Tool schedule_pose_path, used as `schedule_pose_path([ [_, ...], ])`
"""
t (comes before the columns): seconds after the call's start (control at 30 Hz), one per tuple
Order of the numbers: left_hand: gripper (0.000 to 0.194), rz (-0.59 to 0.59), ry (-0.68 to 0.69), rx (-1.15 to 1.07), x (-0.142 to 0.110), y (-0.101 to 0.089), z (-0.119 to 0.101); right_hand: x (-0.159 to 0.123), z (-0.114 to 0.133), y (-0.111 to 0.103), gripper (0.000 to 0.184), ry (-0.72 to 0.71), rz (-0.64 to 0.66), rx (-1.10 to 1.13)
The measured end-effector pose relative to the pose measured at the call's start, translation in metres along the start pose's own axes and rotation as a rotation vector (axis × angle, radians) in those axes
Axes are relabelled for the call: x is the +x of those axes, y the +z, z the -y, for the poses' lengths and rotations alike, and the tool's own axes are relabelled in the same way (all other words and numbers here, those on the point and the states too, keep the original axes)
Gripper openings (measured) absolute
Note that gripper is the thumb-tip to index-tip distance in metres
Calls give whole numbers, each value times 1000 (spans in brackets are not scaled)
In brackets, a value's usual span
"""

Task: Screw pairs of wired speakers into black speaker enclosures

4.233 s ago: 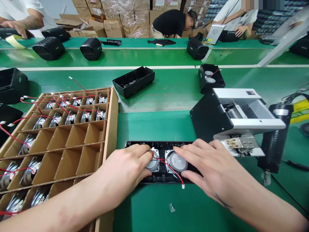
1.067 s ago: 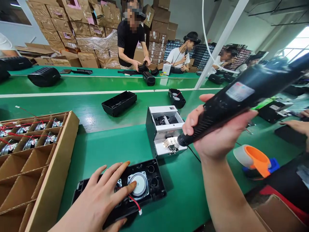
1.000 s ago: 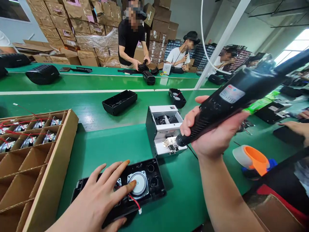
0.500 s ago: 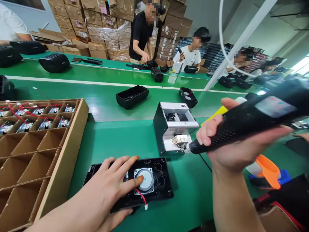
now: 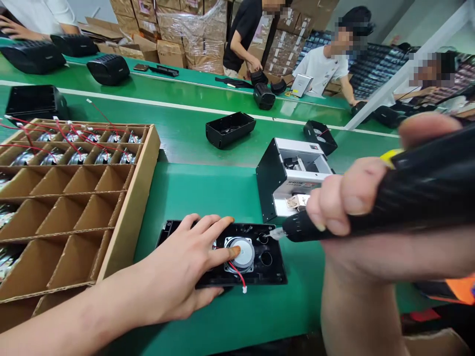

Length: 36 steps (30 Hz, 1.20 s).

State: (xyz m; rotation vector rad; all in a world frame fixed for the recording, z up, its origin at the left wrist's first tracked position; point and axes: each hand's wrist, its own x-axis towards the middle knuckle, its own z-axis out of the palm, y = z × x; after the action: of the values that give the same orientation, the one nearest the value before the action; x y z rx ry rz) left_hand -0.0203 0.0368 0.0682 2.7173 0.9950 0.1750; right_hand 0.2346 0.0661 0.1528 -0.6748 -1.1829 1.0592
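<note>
My left hand [image 5: 193, 262] lies over the left part of a black plastic speaker panel [image 5: 276, 269], fingers spread across its top and thumb at the near edge, gripping it. A fingertip rests on the round speaker driver [image 5: 243, 253], from which a red wire [image 5: 237, 271] with a white plug hangs over the panel's near edge. In my right hand [image 5: 356, 207] is a black electric screwdriver [image 5: 408, 198], held nearly level. Its pale tip is over the panel's upper right part by a round hole; whether it touches cannot be seen.
Left stands a cardboard divider box [image 5: 126, 237] with several speaker drivers. Behind the panel is a screw feeder machine [image 5: 270, 183]. Black housings [image 5: 230, 131] lie on the green conveyor [image 5: 178, 113]. Several people work across it, one person [image 5: 326, 69] in a white shirt.
The screwdriver has moved from the screw feeder's front to the panel, its tip now over the upper right part. My left hand keeps its hold on the panel. The view has shifted.
</note>
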Motion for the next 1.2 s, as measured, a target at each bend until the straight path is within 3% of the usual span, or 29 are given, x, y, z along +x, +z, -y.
schedule_pose_path([
  [0.07, 59, 6, -2, 4, 0, 0, 0, -2, -21, 15, 49, -105, 5, 70],
  [0.17, 59, 2, 1, 5, 2, 0, 1, -4, -45, 24, 61, -118, -30, 124],
  [0.43, 56, -62, -13, 25, 3, 2, -2, -4, -68, 19, 62, -29, 42, 214],
  [0.57, 54, -75, 18, 42, 2, 4, 1, -3, -78, 15, 67, -96, 79, 220],
  [0.93, 49, -113, -1, 59, 1, 10, 4, -4, -76, 18, 55, -65, 80, 199],
  [1.2, 58, -139, 0, 92, -2, 12, 6, -3, -75, 18, 60, -39, 62, 144],
])
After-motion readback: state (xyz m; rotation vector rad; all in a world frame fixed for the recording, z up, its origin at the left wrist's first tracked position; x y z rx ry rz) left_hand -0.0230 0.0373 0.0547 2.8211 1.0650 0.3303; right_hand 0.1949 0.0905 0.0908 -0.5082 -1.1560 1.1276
